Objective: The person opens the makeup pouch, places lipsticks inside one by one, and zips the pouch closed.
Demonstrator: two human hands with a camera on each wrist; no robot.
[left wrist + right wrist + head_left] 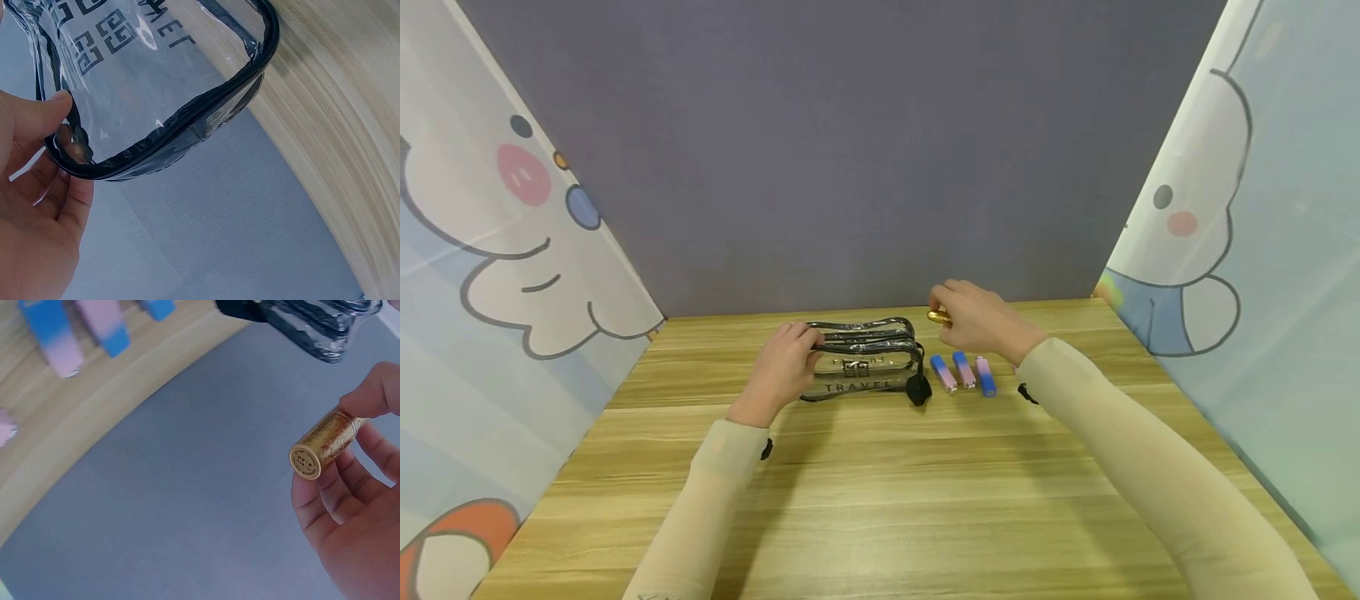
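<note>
Cream sleeves [711, 483]: Extend from in front of the clear pouch [856, 368], one at each side; could scatter the loose blue-and-pink sticks [964, 369] with a low sweep of the right forearm.
Wooden table [887, 500]: Lies under the pouch and in front of it; looks smooth, so might let round things roll.
Black tab [917, 389]: Hangs at the pouch's right front corner; could snag a passing finger and drag the pouch askew.
Blue-and-pink sticks: Lie just right of the pouch, three side by side, with a fourth's pink end [5, 428] farther right.
Clear pouch: Seems to rest on the table, black-edged, marked "TRAVEL"; likely to sag or tip under an uneven pull. Cannot tell whether unzipped.
Left hand [782, 362]: Pinches the black edging at the pouch's upper left end; could lose the thin rim through too light a pinch.
Right hand [977, 315]: Grips a gold tube [328, 436] between thumb and fingers, near the pouch's far right end.
Gold tube: Apparently raised; being round and shiny, could slip from the fingertips and roll off.
Grey panel [872, 167]: Rises behind the pouch; might get bumped by knuckles through overreaching.
</note>
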